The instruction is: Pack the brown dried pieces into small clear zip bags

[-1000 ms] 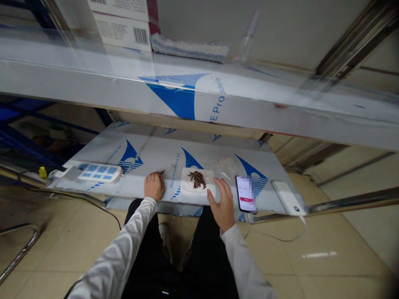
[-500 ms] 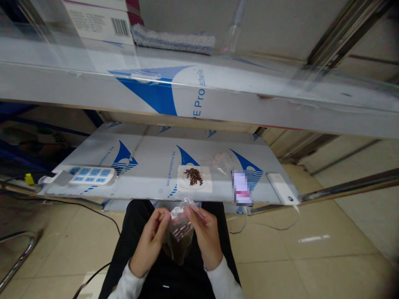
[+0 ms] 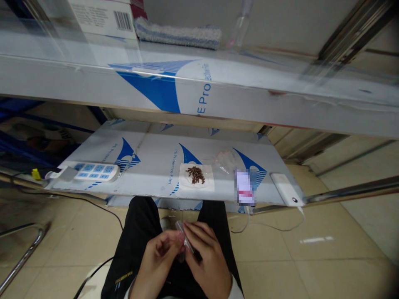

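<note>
Over my lap, a clear plastic bag [image 3: 181, 227] is pinched between my two hands, its upper edge showing as a narrow strip. My left hand [image 3: 163, 257] grips it with thumb and bent fingers from the left. On the other side my right hand [image 3: 205, 255] is closed on the same bag, fingers laid along it. Most of the bag and its contents are hidden behind the hands. Ahead on the low shelf lies a small pile of brown screw-like pieces [image 3: 195, 175] on a white square sheet [image 3: 183, 184].
Right of the pile are a crumpled clear bag [image 3: 225, 161], a phone [image 3: 245, 187] with a blurred screen and a white power bank [image 3: 286, 189] with a cable. A power strip [image 3: 96, 171] lies left. A raised shelf [image 3: 93, 79] crosses above, holding boxes [image 3: 104, 18] and a cloth [image 3: 177, 35].
My hands have come lower and closer together. The bag, hanging spread with dark pieces visible in it before, is now mostly covered by my fingers. The view has shifted slightly.
</note>
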Demonstrator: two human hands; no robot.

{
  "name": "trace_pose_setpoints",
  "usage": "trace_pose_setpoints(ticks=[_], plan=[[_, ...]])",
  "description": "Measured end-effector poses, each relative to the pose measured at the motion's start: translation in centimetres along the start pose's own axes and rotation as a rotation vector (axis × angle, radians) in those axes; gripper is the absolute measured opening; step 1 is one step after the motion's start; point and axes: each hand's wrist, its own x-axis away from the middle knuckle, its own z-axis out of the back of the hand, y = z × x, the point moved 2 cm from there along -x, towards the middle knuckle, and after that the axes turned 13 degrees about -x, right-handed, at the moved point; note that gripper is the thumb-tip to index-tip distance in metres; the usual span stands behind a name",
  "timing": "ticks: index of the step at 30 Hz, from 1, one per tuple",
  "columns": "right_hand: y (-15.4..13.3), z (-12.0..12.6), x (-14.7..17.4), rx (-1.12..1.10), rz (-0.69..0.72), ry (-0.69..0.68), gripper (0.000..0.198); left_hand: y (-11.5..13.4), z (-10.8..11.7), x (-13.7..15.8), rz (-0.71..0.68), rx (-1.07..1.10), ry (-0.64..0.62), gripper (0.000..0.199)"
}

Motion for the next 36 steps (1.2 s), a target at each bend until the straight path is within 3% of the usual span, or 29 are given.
trace_pose_setpoints(ticks=[3, 7, 12, 16, 18, 23, 25, 27, 30, 32, 34, 36], plan=[[-0.3, 0.0, 0.7, -0.228, -0.097, 0.087, 0.047, -0.4, 0.3, 0.2, -0.008, -0.033, -0.021, 0.03], [-0.3, -0.4, 1.1, -0.425, -0.238, 0.244, 0.016, -0.5, 0.2, 0.4, -0.023, -0.066, -0.049, 0.032], [-0.7, 0.0, 0.0, -0.542, -0.333, 0.119, 0.015, -0.8, 0.2, -0.1, -0.025, -0.098, -0.063, 0.033], [-0.8, 0.2, -0.4, -0.517, -0.367, -0.034, 0.024, -1.1, 0.6, -0.2, -0.073, -0.14, -0.053, 0.035], [-0.4, -0.1, -0.1, -0.437, -0.343, -0.044, 0.023, -1.1, 0.7, 0.0, -0.095, -0.22, -0.034, 0.035], [1.0, -0.4, 1.0, -0.011, -0.176, 0.304, 0.012, -0.4, 0.7, 1.5, -0.072, -0.558, 0.155, 0.031], [1.3, -0.3, 1.2, 0.038, -0.168, 0.345, 0.013, 0.1, 0.7, 2.1, -0.075, -0.629, 0.244, 0.029], [1.2, -0.1, 1.2, 0.011, -0.161, 0.299, 0.024, 0.5, 0.8, 2.3, -0.09, -0.651, 0.251, 0.029], [0.7, 0.2, 1.0, -0.149, -0.103, 0.11, 0.047, 0.8, 1.0, 1.7, -0.103, -0.629, 0.152, 0.033], [0.4, 0.4, 0.9, -0.294, -0.061, 0.01, 0.048, 1.1, 1.1, 1.2, -0.114, -0.594, 0.108, 0.034], [0.4, 0.7, 0.7, -0.415, -0.046, -0.022, 0.048, 1.5, 1.1, 0.9, -0.133, -0.57, 0.077, 0.031], [0.6, 1.0, 0.5, -0.472, -0.065, -0.037, 0.065, 2.2, 1.0, 0.7, -0.159, -0.581, 0.05, 0.028]])
